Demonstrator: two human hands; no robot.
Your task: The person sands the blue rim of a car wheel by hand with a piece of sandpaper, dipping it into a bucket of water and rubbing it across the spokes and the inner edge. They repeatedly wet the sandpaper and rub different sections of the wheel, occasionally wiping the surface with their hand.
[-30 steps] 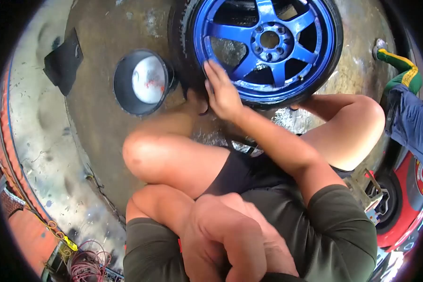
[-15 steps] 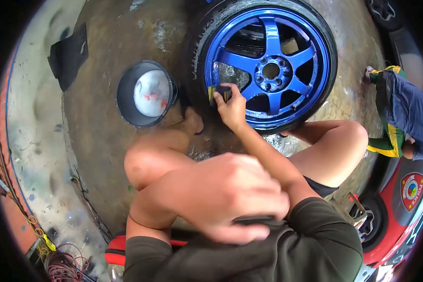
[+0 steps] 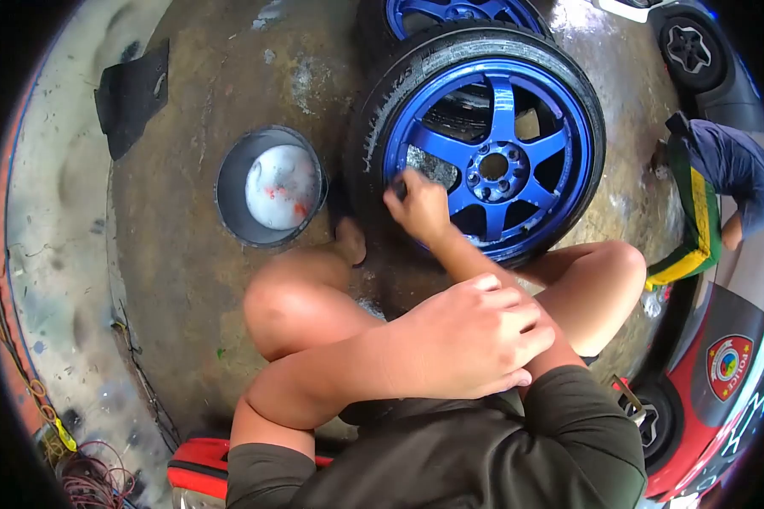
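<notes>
A blue six-spoke wheel (image 3: 502, 102) with a black tire (image 3: 590, 85) lies before me, wet with streaks of suds on the tire wall. At the left edge of its rim, my right hand (image 3: 424, 208) is closed on a small dark block (image 3: 401, 188), mostly hidden by the fingers; its yellow part showed earlier. My left hand (image 3: 475, 335) crosses over my right forearm (image 3: 484, 263), its fingers bent and pressed on the arm near the elbow. A dark grey bucket (image 3: 229, 191) of white suds with red bits stands left of the wheel.
Another blue wheel (image 3: 458, 10) lies behind the first. A black mat piece (image 3: 134, 97) is on the floor at far left. At right, a bent-over person (image 3: 726, 161) is beside a red and grey car (image 3: 696, 399) with a police badge. A red bag (image 3: 199, 462) is by my left side.
My left hand has come down from above my lap onto my right forearm. My right hand stays at the rim's left edge, shifted slightly. The view has tilted, showing more of the rear wheel.
</notes>
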